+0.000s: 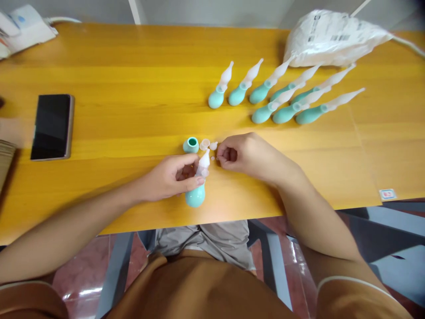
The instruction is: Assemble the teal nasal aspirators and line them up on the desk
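Upright near the table's front edge stands a nasal aspirator (195, 195) with a teal bulb and a whitish pointed tip. My left hand (177, 177) is closed round its neck, thumb in front. Just behind it sits a separate teal bulb (191, 145), its round opening facing up. Beside that bulb lie small clear round parts (205, 144) and a small white nozzle piece (214, 145). My right hand (237, 153) rests on the table to the right of these, fingers pinched together near a tiny disc (213, 158). Whatever is between those fingertips is hidden.
Several assembled aspirators (262, 93) stand in rows at the back right. Behind them lies a white plastic package (332, 37). A black phone (52, 126) is on the left, and a small sticker (388, 194) is at the right front edge.
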The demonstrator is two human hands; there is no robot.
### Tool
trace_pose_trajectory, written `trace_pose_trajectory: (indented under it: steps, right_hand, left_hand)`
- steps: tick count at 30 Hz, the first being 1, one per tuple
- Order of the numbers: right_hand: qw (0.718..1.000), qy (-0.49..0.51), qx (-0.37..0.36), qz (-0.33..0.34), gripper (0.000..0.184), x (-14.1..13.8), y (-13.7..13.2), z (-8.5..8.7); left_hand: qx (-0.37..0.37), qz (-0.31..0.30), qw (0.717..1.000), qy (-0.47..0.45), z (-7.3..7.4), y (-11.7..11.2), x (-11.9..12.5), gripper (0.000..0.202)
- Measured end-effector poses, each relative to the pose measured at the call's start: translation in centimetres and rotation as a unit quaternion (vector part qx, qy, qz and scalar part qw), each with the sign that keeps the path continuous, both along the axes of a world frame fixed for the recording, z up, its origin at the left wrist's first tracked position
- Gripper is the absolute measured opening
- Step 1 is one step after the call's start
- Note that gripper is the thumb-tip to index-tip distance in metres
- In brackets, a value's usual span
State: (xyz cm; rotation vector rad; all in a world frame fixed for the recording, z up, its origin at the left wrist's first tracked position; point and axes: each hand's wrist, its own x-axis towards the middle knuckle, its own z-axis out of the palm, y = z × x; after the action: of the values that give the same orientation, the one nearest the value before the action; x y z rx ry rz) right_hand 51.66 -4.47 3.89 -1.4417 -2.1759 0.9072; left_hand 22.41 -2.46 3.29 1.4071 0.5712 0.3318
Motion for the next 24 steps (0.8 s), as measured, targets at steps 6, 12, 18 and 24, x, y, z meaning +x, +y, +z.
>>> trace_pose_trajectory:
  steps: [6,12,18,24]
  right_hand:
    - [1.000,0.015,0.003,-0.005,0.016,0.1,0.2,-0.5]
    - [0.996,0.071,-0.014,-0.046,0.011,0.7,-0.3,0.6]
    - [0.941,0.314,-0.112,0.053,0.026,-0.4,-1.3,1.0]
    - [0.887,0.419,-0.188,0.043,0.026,-2.3,-1.4,-0.2]
  left_hand:
    - [0.023,-0.006,1.000,0.002,-0.3,0.0,0.0,0.026]
    - [0.042,-0.013,0.998,-0.044,0.0,0.0,0.0,0.024]
    - [0.064,-0.014,0.997,-0.034,0.1,0.1,-0.1,0.024]
    - [0.063,-0.045,0.997,-0.014,-0.5,0.1,-0.2,0.023]
